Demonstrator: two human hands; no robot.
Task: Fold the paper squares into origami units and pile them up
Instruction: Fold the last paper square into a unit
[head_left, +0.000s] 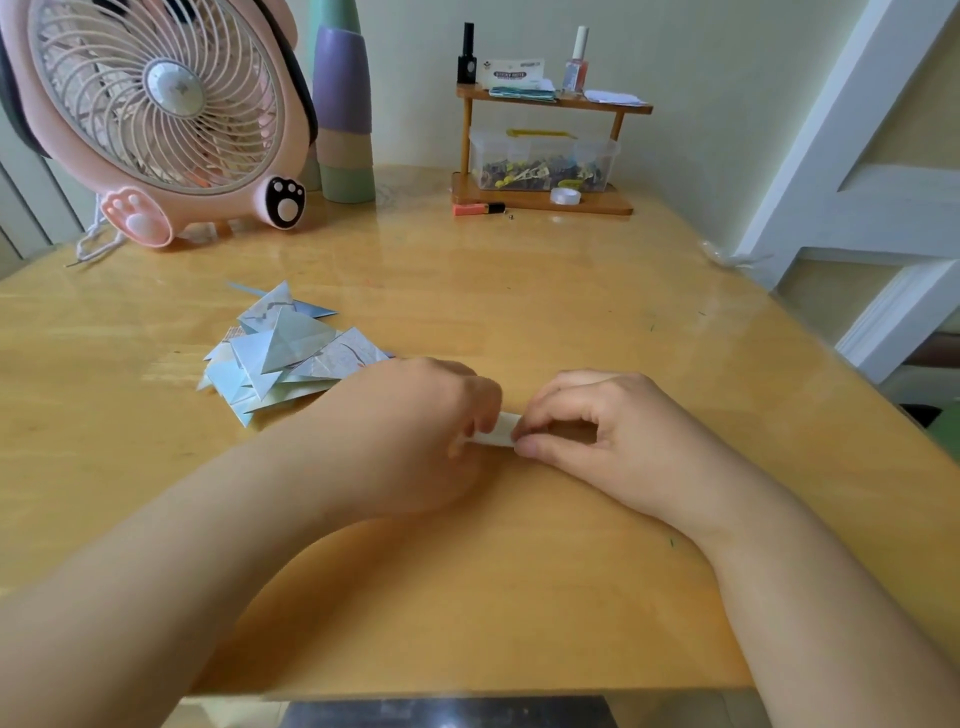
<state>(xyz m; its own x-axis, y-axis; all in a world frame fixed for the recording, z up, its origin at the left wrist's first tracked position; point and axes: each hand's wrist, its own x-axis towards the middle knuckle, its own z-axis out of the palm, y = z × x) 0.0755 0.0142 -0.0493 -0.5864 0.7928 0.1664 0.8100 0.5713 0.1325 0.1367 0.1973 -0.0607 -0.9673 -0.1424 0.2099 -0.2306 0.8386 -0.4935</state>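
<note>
Wooden counter (519, 312), glossy, carries everything. Far beyond the left hand: pink desk fan (156, 114); far beyond the right, a small wooden shelf (545, 150) with bottles and a clear box. Just beyond the left hand (415, 415) lies the pile of folded units (291, 353) — pale blue triangles, loosely heaped, its near edge almost touching the knuckles. Right hand (597, 421) faces the left, low over the counter. Between them the paper piece (501, 430), small, pale, mostly hidden — each grip is clamped on one end of it, fingers curled and pinching. Judged mid-fold: a crease being pressed or tightened. Next move likely calls for firm fingertip pressure along the fold, edges kept aligned, then a short carry to the pile.
</note>
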